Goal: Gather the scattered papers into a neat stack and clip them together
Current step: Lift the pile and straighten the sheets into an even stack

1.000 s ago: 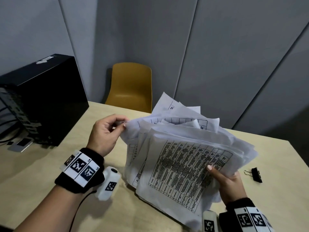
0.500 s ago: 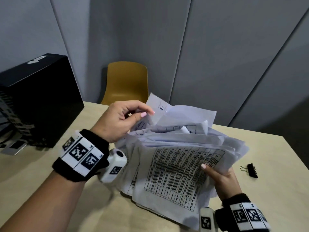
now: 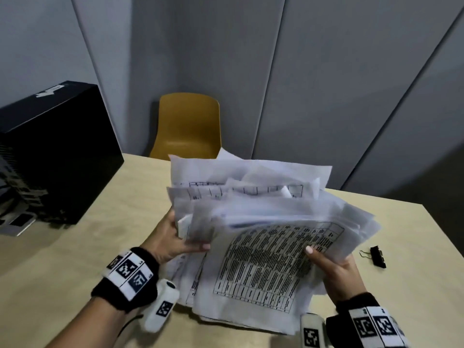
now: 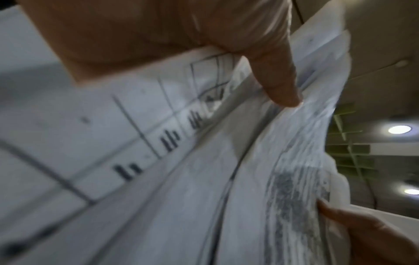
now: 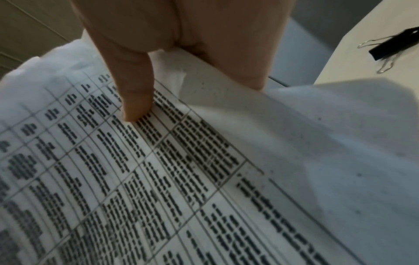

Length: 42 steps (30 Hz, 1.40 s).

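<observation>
Beige counter [image 3: 75,259], lower frame. Left hand [image 3: 170,241] dropped from papers' [image 3: 263,247] top edge to left edge, fingers gripping; right hand [image 3: 336,268] pinches right edge. Squaring underway; clip [image 3: 376,256] untouched.

A: What carries it all?
B: A pale beige wooden tabletop [image 3: 75,259].
A: What lies on it?
B: At nine o'clock a black boxy computer tower [image 3: 52,151], with a flat silver device [image 3: 18,223] just beside its base. At three o'clock a small black binder clip with wire handles [image 3: 377,256]. At six o'clock the lower edge of an untidy bundle of white printed papers [image 3: 251,315] meets the wood.
</observation>
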Tool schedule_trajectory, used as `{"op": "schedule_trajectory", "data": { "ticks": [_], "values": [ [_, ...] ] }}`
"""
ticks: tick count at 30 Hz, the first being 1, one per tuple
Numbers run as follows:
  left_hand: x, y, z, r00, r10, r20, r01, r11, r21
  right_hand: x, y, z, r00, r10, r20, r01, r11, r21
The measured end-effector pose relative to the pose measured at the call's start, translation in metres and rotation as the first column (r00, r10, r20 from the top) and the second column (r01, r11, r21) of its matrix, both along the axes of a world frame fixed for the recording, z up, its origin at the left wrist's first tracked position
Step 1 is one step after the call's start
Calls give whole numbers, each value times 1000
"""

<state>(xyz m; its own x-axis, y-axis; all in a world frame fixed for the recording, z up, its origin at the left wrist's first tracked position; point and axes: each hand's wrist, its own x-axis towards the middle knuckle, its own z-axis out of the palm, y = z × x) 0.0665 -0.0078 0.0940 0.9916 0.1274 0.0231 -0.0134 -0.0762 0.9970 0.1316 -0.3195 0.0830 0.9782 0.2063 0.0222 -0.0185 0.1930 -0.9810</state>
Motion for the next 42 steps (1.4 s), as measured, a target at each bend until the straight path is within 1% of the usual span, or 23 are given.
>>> {"op": "schedule_trajectory", "data": {
  "ticks": [2,3,6,8,9,11,12,13,15,16,17,19,20,21,24,26,29,31,32,34,36,39,42],
  "values": [
    [1,-11,10,999,-30,20,29,998,54,-4,4,3,1000,-6,1,6,1000,10],
    [0,-17,14,1000,-11,25,8,997,82,-6,6,2,1000,5,13,-5,1000,17],
    [4,-35,17,978,187,97,-195,978,80,-12,14,2,996,-39,80,40,999,-7],
    [6,-37,21,930,305,205,-309,951,-10,-11,12,-2,992,-64,110,63,998,9],
    [6,-34,24,911,315,267,-313,948,-49,-12,11,3,991,-70,110,68,997,28],
    [3,-22,26,905,229,358,-258,965,36,-13,7,7,993,-61,101,52,995,88],
    [-2,-20,27,917,173,360,-211,975,68,-11,3,7,991,-27,132,17,996,83],
    [-7,-18,25,935,128,330,-154,987,54,-11,3,9,986,-31,164,26,999,35],
    [-13,-18,16,958,88,272,-94,996,10,-9,7,11,978,-6,207,3,1000,18],
    [-13,-20,9,962,108,251,-116,993,18,-9,11,10,974,22,226,-23,1000,4],
    [-13,-24,6,956,137,261,-148,989,23,-10,17,10,968,14,250,-9,1000,-23],
    [-8,-34,5,924,227,307,-253,966,46,-12,25,10,965,41,258,-33,999,-33],
    [-7,-37,6,900,287,327,-316,948,37,-11,27,8,965,44,257,-39,999,-26],
    [-4,-36,6,885,312,346,-338,941,16,-12,30,11,961,44,274,-32,998,-48],
    [-7,-28,9,898,257,357,-271,963,-11,-12,21,11,965,22,260,-19,1000,-13],
    [-14,-21,9,917,197,347,-197,980,-35,-11,14,6,975,3,222,6,999,-39],
    [-18,-20,6,930,153,334,-121,986,-115,-10,15,0,989,3,146,-4,1000,5],
    [-14,-26,3,933,149,327,-138,989,-59,-12,26,3,988,41,151,-36,999,-37],
    [-11,-30,3,932,179,317,-174,984,-44,-12,31,4,985,59,165,-51,997,-50],
    [-6,-32,1,914,240,328,-238,970,-46,-15,38,9,981,66,183,-57,997,-56],
    [-5,-27,1,901,261,346,-249,965,-80,-16,35,11,982,39,185,-37,999,-15],
    [-11,-12,5,926,205,317,-203,978,-39,-15,16,1,987,-8,159,-2,998,60],
    [-11,-1,3,945,180,274,-191,981,16,-13,4,-14,985,-48,166,47,999,7]
  ]
}}
